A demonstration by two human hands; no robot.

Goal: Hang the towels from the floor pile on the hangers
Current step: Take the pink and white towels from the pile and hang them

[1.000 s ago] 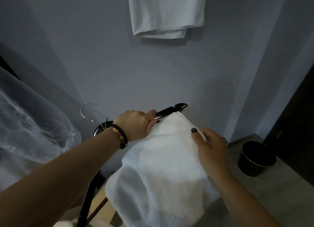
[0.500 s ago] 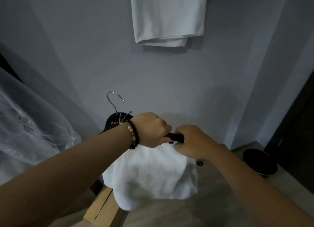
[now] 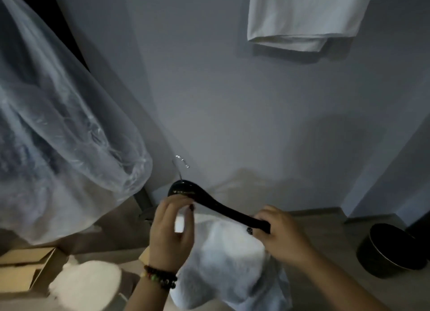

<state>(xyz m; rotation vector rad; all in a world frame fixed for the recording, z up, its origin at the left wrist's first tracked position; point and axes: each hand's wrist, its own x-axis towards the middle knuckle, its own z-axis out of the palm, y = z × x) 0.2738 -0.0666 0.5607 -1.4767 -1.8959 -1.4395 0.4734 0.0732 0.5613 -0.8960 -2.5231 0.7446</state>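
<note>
The white towel [image 3: 229, 262] hangs draped over the black hanger [image 3: 216, 206] at near centre. Left hand [image 3: 172, 231] grips the hanger neck; right hand [image 3: 282, 236] grips its right end. The towel looks soft and limp, likely to slide; support the rigid hanger.

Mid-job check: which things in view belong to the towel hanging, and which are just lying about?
Part of the job:
black hanger, held by left hand and right hand
white towel draped over it
towel pile on the floor
hung towel on the wall

Lying about:
plastic cover
black bin
cardboard box
</note>
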